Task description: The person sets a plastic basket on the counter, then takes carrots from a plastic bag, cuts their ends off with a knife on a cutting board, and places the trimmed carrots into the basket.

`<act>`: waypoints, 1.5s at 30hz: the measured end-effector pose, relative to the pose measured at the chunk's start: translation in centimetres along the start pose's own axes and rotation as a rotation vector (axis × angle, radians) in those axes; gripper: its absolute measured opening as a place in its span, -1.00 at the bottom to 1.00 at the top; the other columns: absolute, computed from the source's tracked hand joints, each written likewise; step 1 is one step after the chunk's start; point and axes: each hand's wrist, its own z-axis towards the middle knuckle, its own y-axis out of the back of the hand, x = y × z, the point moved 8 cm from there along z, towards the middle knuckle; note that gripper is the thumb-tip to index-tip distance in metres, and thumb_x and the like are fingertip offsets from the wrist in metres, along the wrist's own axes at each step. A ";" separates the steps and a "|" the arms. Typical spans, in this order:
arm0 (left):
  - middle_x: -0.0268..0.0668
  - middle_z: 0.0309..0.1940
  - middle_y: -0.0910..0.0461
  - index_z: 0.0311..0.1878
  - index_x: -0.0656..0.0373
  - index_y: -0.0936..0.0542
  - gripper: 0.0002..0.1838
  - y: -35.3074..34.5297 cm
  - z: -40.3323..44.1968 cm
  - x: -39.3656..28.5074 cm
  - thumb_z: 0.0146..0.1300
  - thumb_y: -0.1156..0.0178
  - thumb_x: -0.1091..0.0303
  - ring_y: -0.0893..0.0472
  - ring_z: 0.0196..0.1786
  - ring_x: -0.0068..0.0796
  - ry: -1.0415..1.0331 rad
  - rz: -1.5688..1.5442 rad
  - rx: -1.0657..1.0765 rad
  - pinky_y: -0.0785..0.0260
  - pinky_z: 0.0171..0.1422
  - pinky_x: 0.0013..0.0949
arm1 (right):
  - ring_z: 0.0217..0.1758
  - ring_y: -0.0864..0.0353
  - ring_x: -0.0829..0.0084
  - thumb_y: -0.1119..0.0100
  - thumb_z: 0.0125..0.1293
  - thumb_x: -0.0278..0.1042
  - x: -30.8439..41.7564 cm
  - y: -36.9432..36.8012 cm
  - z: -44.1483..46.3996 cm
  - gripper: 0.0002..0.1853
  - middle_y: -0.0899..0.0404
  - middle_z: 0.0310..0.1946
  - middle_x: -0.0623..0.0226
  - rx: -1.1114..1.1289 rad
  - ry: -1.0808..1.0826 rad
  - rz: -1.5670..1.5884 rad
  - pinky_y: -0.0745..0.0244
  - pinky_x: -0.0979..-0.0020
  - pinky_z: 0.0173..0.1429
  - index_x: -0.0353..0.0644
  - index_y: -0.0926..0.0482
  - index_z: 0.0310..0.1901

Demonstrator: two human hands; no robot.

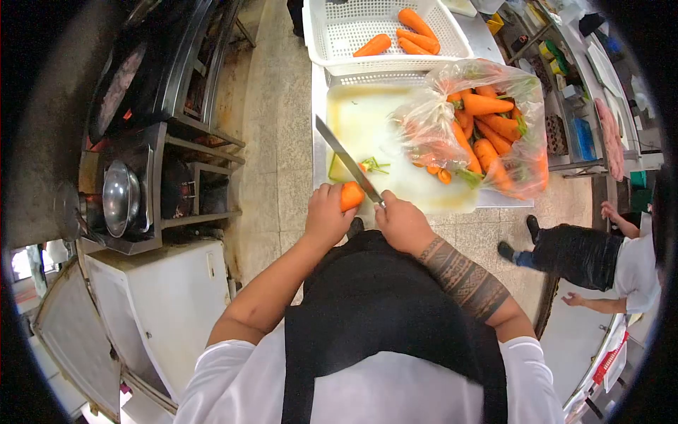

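My left hand (328, 215) is closed around a carrot (351, 196), whose orange end shows at the near edge of the cutting board (395, 184). The handle of a long knife (347, 157) is in my right hand (401, 222); its blade slants up and left across the board, just right of the carrot. Green stem trimmings (376, 166) lie beside the blade. Cut carrot pieces (443, 175) rest near a clear plastic bag (424, 127) full of carrots (494, 127) on the board's right side.
Behind the board, a white perforated basket (332, 67) holds several carrots. Metal stove equipment with a steel bowl (121, 198) stands left, above a white cabinet (176, 304). Another person (586, 258) stands at the right, near crowded shelves (565, 92).
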 end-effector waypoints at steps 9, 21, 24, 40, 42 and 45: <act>-0.15 0.07 -0.63 0.17 0.22 -0.57 -0.46 13.6 -1.6 -0.7 0.14 -0.58 0.43 -0.64 0.11 -0.20 0.107 -0.351 -0.323 -0.48 0.31 -0.16 | -0.18 -0.68 -0.31 -0.07 0.55 -0.15 -4.2 5.5 -1.4 -0.68 -0.67 -0.33 -0.24 -0.170 -0.095 0.000 -0.53 -0.22 -0.04 -0.30 -0.45 0.01; -0.19 0.10 -0.56 0.20 0.17 -0.33 -0.43 0.1 0.5 3.9 0.26 -0.46 0.58 -0.61 0.14 -0.41 0.157 -0.704 -0.112 -0.51 0.28 -0.31 | -0.16 -0.65 -0.31 -0.05 0.57 -0.17 -6.3 5.4 -0.7 -0.68 -0.65 -0.33 -0.24 -0.161 -0.082 0.162 -0.51 -0.16 -0.05 -0.36 -0.45 -0.07; -0.17 0.11 -0.56 0.18 0.17 -0.32 -0.43 -0.6 -1.0 3.7 0.25 -0.49 0.53 -0.60 0.16 -0.39 0.191 -0.697 -0.109 -0.50 0.30 -0.28 | -0.16 -0.66 -0.30 -0.05 0.57 -0.17 -5.2 5.5 -0.8 -0.68 -0.66 -0.32 -0.23 -0.126 -0.056 0.139 -0.51 -0.16 -0.06 -0.35 -0.44 -0.08; -0.18 0.03 -0.63 0.14 0.24 -0.42 -0.44 1.8 1.5 5.1 0.22 -0.57 0.39 -0.63 0.07 -0.37 0.221 -0.705 -0.233 -0.53 0.21 -0.28 | -0.10 -0.69 -0.26 -0.04 0.54 -0.10 -5.7 4.6 0.8 -0.64 -0.69 -0.25 -0.21 -0.062 -0.028 0.063 -0.54 -0.20 0.02 -0.31 -0.48 -0.01; -0.19 0.02 -0.62 0.14 0.26 -0.42 -0.44 4.9 5.0 4.5 0.24 -0.57 0.36 -0.63 0.05 -0.39 0.249 -0.633 -0.288 -0.54 0.19 -0.29 | -0.09 -0.69 -0.25 -0.05 0.53 -0.09 -8.0 6.2 -0.1 -0.64 -0.69 -0.25 -0.20 -0.088 -0.073 0.031 -0.54 -0.19 0.02 -0.30 -0.49 0.00; -0.17 -0.01 -0.63 0.11 0.28 -0.45 -0.45 9.4 13.2 0.6 0.24 -0.58 0.30 -0.63 0.00 -0.39 0.103 -0.540 -0.357 -0.54 0.16 -0.28 | -0.10 -0.70 -0.22 -0.05 0.53 -0.10 -9.8 8.5 -1.4 -0.62 -0.70 -0.25 -0.20 -0.091 -0.117 -0.024 -0.55 -0.18 0.02 -0.31 -0.49 0.05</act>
